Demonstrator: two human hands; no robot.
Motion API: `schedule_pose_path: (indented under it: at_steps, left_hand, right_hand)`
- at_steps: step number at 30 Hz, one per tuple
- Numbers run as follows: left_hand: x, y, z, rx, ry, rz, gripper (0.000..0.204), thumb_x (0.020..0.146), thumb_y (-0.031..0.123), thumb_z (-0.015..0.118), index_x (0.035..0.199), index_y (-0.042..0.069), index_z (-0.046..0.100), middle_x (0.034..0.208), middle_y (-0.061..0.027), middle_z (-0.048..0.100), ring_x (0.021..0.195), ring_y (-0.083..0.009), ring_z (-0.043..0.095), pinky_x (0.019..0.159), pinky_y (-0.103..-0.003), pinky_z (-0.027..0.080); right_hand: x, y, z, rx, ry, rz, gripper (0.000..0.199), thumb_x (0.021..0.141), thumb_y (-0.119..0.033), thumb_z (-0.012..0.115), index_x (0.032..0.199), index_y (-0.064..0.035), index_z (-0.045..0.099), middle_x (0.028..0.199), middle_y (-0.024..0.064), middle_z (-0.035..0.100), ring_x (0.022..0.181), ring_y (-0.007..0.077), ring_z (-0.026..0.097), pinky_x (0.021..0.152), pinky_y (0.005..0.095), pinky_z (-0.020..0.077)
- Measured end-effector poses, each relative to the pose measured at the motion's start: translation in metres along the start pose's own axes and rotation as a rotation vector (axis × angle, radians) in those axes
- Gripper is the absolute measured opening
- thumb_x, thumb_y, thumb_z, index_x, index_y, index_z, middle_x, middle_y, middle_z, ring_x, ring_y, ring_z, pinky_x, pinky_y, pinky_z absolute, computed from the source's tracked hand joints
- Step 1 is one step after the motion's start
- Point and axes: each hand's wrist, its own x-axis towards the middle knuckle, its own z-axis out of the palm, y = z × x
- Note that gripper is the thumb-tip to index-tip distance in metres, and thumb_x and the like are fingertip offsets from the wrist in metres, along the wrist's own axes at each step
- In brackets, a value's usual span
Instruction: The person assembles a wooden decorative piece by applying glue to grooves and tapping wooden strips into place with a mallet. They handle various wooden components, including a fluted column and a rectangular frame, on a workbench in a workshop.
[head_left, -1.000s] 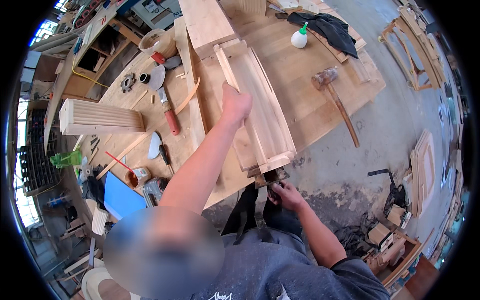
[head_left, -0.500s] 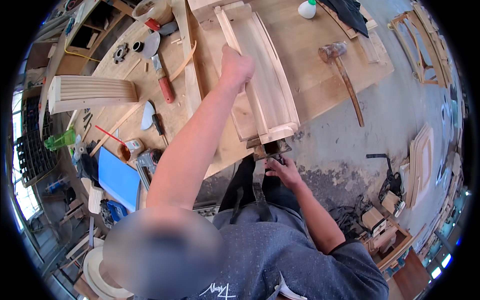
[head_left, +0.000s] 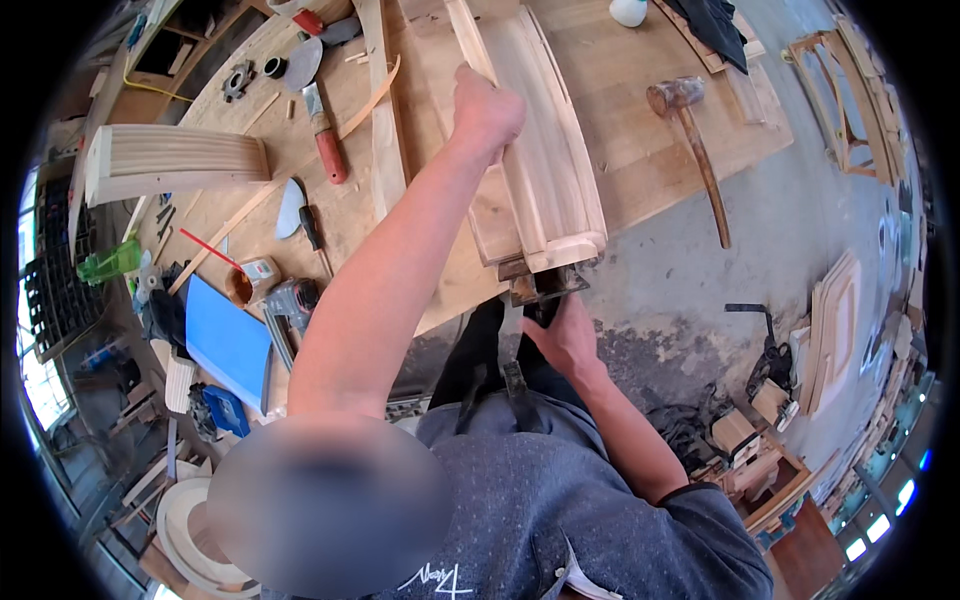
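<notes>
Left hand (head_left: 487, 105) gripping curved wooden frame (head_left: 545, 170), right hand (head_left: 565, 335) on clamp (head_left: 540, 285)

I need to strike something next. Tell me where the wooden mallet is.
In the head view the wooden mallet lies on the workbench to the person's right, beyond the moulded wooden panel, handle pointing off the bench edge.
</notes>
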Motion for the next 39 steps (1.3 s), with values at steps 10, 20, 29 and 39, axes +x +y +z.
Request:
schedule_pose_path:
  at_steps: [10,20,29,39]
  left_hand:
    - [0.004,-0.006,0.003,-0.046,0.015,0.019,0.068,0.081,-0.003,0.055,0.144,-0.012,0.030,0.130,-0.0320,0.054,0.111,-0.0398,0.064,0.078,-0.041,0.059]
    - [0.008,-0.009,0.006,-0.118,0.071,0.118,0.062,0.079,-0.001,0.059,0.137,-0.013,0.039,0.128,-0.0326,0.057,0.116,-0.0412,0.063,0.081,-0.042,0.059]
    - [0.001,-0.010,0.007,-0.192,0.053,0.076,0.067,0.081,-0.002,0.058,0.144,-0.010,0.036,0.134,-0.0339,0.053,0.125,-0.0468,0.056,0.104,-0.049,0.049]
    - [0.014,-0.025,0.013,-0.092,0.077,0.135,0.074,0.080,0.000,0.057,0.149,-0.010,0.031,0.137,-0.0341,0.049,0.130,-0.0474,0.051,0.112,-0.048,0.042]
  right_hand:
    - [0.020,0.026,-0.002,0.721,-0.378,0.362,0.041,0.082,-0.020,0.078,0.113,0.0036,0.066,0.103,0.0203,0.074,0.090,0.0353,0.070,0.078,0.0440,0.0552]
    - [0.049,0.025,-0.006,0.757,-0.561,0.388,0.037,0.081,-0.027,0.082,0.099,0.0032,0.070,0.077,0.0158,0.070,0.064,0.0254,0.065,0.066,0.0399,0.0555]
    - [0.017,-0.016,0.007,0.059,-0.046,0.160,0.043,0.073,-0.029,0.083,0.101,0.0017,0.071,0.093,0.0260,0.072,0.091,0.0463,0.069,0.078,0.0489,0.0563]
    - [0.042,0.021,-0.010,0.656,-0.594,0.301,0.046,0.069,-0.019,0.082,0.107,0.0030,0.067,0.085,0.0102,0.070,0.070,0.0268,0.066,0.070,0.0392,0.0548]
